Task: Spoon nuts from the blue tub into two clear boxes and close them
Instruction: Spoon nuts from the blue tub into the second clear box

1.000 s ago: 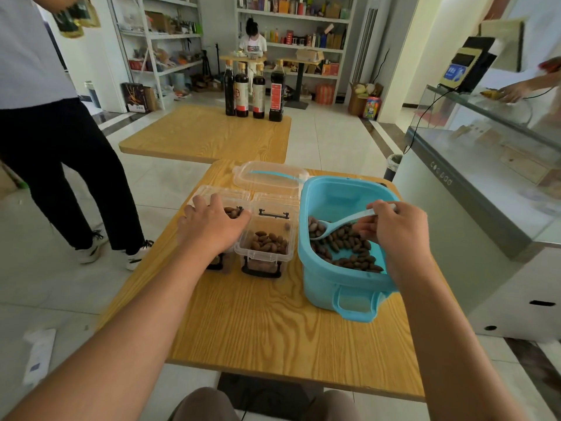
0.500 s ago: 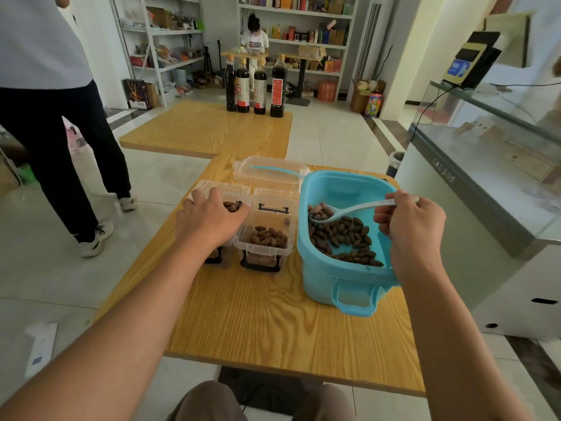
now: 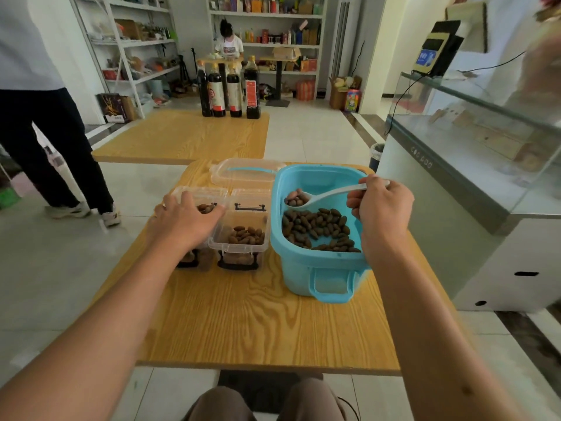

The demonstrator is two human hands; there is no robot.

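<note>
**Now a full spoon is up**

Head view: the right hand (image 3: 383,214) grips the spoon (image 3: 321,196), full of nuts, over the blue tub (image 3: 318,262). The left hand (image 3: 185,220) lies flat on the far-left box (image 3: 197,226), likely to keep it from sliding. The second box (image 3: 243,235) sits between them, lid open. Two boxes, one tub, one spoon, one table (image 3: 258,323).

The table (image 3: 258,323) has a light wood-grain top. On it stands a blue tub (image 3: 318,268) at the right side, with nuts (image 3: 318,229) inside. Just left of the tub stand two clear boxes (image 3: 243,238) side by side, touching each other. Behind them, near the far edge, lies a clear lid (image 3: 246,174).
</note>
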